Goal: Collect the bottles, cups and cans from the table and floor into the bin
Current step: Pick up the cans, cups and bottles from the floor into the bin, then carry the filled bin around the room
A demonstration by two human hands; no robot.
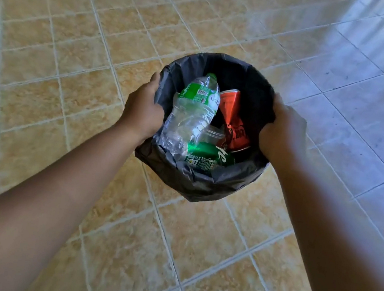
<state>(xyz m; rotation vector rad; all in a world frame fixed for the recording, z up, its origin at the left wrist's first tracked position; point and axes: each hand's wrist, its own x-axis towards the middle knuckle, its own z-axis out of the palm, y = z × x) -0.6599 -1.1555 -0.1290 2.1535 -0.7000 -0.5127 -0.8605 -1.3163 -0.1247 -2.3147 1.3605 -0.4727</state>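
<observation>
The left hand (142,110) grips the bin (202,179) rim, fingers curled over its black liner. Inside lie 1 clear bottle (191,112), 1 green can (205,156), 1 red can (233,119). The right hand (283,134) clasps the opposite rim.

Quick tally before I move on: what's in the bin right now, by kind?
Inside the bin, held at its rim by the left hand and the right hand:
Clear plastic bottle: 1
Cans: 2, the red can and the green can
Clear plastic cup: 1, partly hidden
Total visible: 4
</observation>
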